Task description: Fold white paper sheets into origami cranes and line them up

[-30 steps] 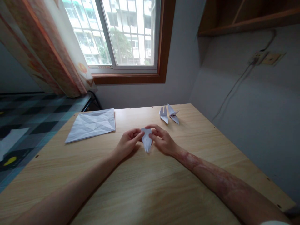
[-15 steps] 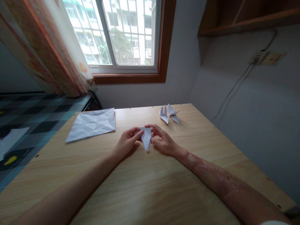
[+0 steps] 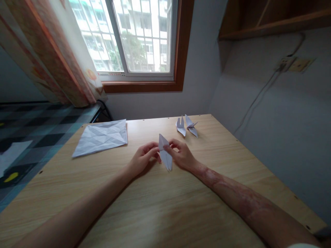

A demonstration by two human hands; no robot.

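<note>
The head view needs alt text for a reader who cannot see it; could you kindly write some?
The right hand pinches a folded white paper over a wooden table, the left hand close at its left edge. Farther back, two paper figures sit rightward and creased white paper lies leftward, with a window behind.

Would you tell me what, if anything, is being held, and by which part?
The folded white paper, near its middle, by the right hand; whether the left hand grips it is unclear.
</note>
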